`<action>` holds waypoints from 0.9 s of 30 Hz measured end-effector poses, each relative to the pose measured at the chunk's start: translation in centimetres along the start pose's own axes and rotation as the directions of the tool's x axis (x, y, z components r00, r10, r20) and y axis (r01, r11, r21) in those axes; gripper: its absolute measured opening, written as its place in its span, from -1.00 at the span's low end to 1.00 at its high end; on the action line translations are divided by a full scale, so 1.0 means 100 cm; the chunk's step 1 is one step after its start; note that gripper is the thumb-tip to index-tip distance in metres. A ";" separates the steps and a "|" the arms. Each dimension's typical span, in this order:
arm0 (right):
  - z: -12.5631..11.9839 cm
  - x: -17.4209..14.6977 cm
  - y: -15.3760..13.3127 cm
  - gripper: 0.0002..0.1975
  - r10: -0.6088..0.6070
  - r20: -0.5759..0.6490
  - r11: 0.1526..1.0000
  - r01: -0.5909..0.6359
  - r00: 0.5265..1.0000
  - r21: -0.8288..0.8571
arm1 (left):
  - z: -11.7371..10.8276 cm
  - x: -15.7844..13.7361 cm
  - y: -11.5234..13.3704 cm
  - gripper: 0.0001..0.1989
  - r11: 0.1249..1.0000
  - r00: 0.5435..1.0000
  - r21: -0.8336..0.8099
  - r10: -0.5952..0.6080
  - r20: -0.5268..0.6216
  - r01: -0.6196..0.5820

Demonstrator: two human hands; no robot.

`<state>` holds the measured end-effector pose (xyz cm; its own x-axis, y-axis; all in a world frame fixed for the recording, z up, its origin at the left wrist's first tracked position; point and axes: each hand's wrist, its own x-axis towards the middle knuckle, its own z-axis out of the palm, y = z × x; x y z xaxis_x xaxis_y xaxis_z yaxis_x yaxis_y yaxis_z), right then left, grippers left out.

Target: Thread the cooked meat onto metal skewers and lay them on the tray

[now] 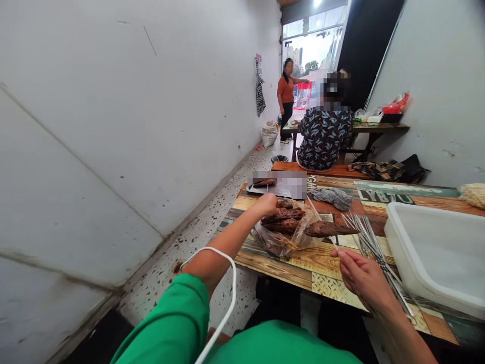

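Observation:
My right hand (358,270) pinches the lower end of a thin skewer (334,242). A long, dark brown piece of meat (329,229) lies crosswise on that skewer, over the table. My left hand (268,205) is at the far left of a clear plastic bag (275,246), its fingers curled down beside the meat; what they hold is hidden. Several dark, glossy meat pieces (284,226) lie in the opened bag. Just beyond my left hand is a metal tray (282,191) with a piece of meat on it.
Loose metal skewers (373,247) lie right of the bag, beside a white plastic tub (401,253). A grey cloth glove (333,198) lies behind. One person (325,136) sits at another table; another person (287,93) stands near the doorway. A white cable (233,283) crosses my left arm.

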<state>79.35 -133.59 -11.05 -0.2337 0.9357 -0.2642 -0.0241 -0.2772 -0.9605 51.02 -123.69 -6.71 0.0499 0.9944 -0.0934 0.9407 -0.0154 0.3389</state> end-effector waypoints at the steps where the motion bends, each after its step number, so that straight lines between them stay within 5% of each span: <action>1: 0.000 -0.001 0.002 -0.40 0.000 0.008 1.000 0.000 1.000 -0.008 | 0.000 -0.001 -0.003 -0.92 1.000 1.000 -0.001 -0.002 0.016 0.002; 12: 0.015 -0.005 0.021 -0.36 0.008 0.121 0.988 0.011 0.993 -0.151 | 0.013 -0.003 -0.013 -0.76 0.998 0.994 -0.046 -0.029 0.104 0.034; 17: 0.015 -0.006 0.025 -0.37 0.023 0.143 0.990 -0.002 0.989 -0.144 | 0.018 -0.011 -0.005 -0.62 1.000 0.999 -0.021 -0.006 -0.043 0.005; 20: 0.014 -0.007 0.027 -0.41 0.015 0.149 0.991 0.005 0.989 -0.132 | 0.025 -0.015 -0.002 -0.74 0.999 0.990 0.039 0.042 -0.134 -0.037; 27: 0.016 -0.010 0.026 -0.37 0.025 0.159 0.992 -0.005 0.987 -0.126 | 0.030 -0.010 -0.012 -0.63 0.981 0.978 -0.032 0.188 -0.087 -0.192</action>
<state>78.00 -135.61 -13.12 -0.3857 0.8819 -0.2711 0.1001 -0.2520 -0.9625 50.80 -125.02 -9.83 0.1966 0.9790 0.0542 0.9023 -0.2023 0.3807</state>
